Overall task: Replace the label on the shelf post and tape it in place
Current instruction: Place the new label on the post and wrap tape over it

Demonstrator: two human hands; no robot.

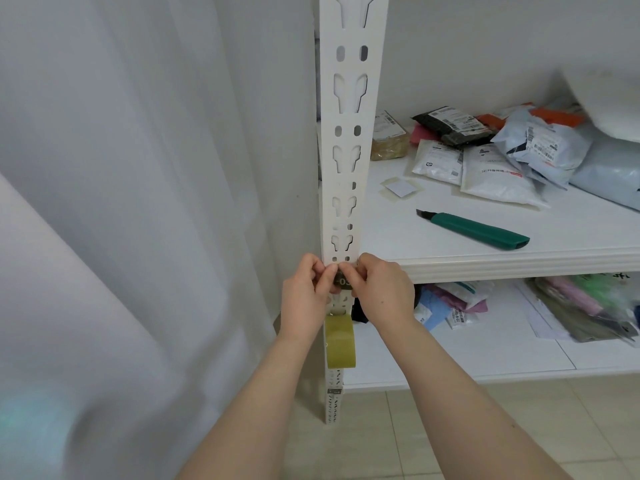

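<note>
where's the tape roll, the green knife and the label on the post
tape roll [341, 342]: head view, outer side of the roll
green knife [485, 230]: head view, middle of the handle
label [343, 281]: head view, dark printed face

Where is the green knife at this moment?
In the head view, the knife lies on the upper shelf, right of the post and just in front of the parcels.

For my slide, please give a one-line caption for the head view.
Left hand and right hand pinch a dark label against the white shelf post, with a tape roll just below them.
</note>
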